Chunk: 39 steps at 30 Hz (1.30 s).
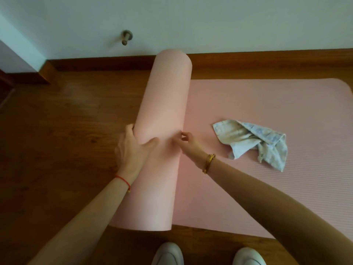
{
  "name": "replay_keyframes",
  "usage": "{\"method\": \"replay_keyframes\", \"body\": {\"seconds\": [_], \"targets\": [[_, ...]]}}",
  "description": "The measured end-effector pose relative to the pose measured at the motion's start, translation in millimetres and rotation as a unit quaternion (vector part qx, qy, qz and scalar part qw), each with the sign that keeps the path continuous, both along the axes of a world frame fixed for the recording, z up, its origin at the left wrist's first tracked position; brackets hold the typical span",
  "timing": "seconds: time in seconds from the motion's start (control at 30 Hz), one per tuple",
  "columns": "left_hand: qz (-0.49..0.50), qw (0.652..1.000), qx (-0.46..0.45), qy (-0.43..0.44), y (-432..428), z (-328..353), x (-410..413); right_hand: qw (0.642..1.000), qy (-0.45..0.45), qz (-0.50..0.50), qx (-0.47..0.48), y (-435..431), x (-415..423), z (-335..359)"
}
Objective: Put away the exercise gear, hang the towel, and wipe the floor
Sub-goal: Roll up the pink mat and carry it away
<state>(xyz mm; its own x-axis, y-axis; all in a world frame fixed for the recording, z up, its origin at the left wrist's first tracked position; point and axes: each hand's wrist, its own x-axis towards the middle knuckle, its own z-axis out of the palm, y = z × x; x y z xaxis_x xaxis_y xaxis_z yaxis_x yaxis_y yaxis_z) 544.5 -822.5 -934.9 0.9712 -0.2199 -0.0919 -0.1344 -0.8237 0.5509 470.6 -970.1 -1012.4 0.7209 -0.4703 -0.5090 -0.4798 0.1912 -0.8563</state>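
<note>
The mat (267, 104) runs off the right edge of the frame in its flat part, and the white shoes (169, 254) at the bottom edge show their toes only. The fingers (129, 129) of the left hand (131, 148) pass round the far side of the roll, out of sight. At the seam the right hand (188, 140) is too small and shadowed to tell whether it pinches the mat, and the print on the crumpled towel (256, 140) is blurred.
</note>
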Motion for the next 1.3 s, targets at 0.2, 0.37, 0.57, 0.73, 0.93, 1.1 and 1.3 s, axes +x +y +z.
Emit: {"method": "replay_keyframes", "body": {"seconds": [0.2, 0.37, 0.57, 0.73, 0.93, 1.1, 1.3], "targets": [[-0.061, 0.998, 0.004, 0.029, -23, -6, -23, 0.934, 0.156, -0.062, -0.316, -26, -34, -6], [-0.045, 0.993, -0.093, 0.059, -32, -10, -18, 0.848, 0.299, -0.041, -0.437, -105, -100, -31], [-0.026, 0.949, -0.229, 0.217, -33, -17, 7, 0.851, 0.301, -0.035, -0.429, -125, -125, -39], [-0.011, 0.947, -0.18, 0.264, -30, -29, -2, 0.876, 0.191, -0.228, -0.379, -120, -111, -20], [0.007, 0.923, -0.192, 0.334, -32, -33, -15, 0.878, -0.188, -0.291, -0.33, -97, -27, 50], [-0.006, 0.91, -0.176, 0.376, -30, -31, -12, 0.939, -0.251, 0.036, -0.231, -60, -2, 87], [0.0, 0.9, -0.167, 0.403, -35, -32, -11, 0.963, -0.059, -0.036, -0.259, -66, -32, 43]]}}
